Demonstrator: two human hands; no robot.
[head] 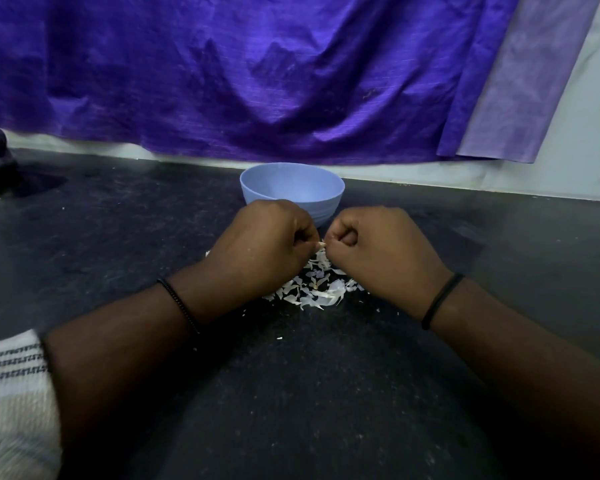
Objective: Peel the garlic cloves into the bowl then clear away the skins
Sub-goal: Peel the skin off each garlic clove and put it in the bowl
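Garlic clove [322,244], only its pale tip showing, sits pinched between both hands above the worktop [118,237]; left hand [257,242] curls its grip round it from nine o'clock, right hand [378,247] nips at the tip from three o'clock, so the clove's long axis seems to run left to right; both hands are equally near. Bowl [291,192] stands just beyond at twelve o'clock, its contents hidden; skins [314,287] lie heaped on the worktop directly below at six o'clock; dropping the clove in will likely need a short forward reach.
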